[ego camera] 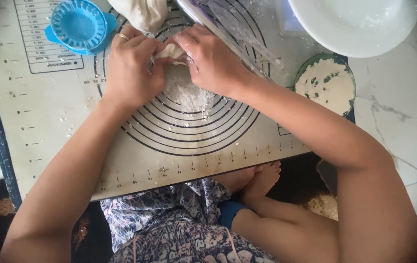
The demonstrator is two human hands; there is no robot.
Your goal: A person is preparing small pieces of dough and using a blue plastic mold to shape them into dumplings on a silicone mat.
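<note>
Both hands meet over the middle of a pale baking mat point(62, 122) printed with black rings. My left hand point(129, 68), with a ring on one finger, and my right hand point(208, 58) pinch a small piece of white dough point(171, 51) between their fingers. Loose flour point(186, 92) lies on the mat just below the dough. A larger lump of dough point(142, 12) sits at the mat's far edge, just beyond my left hand.
A blue round dumpling press point(79, 25) lies at the mat's far left. A white bowl point(359, 24) and a green-rimmed dish of flour point(326, 84) stand at the right on marble floor. A clear rolling pin point(237, 31) lies behind my right hand. My crossed legs are below.
</note>
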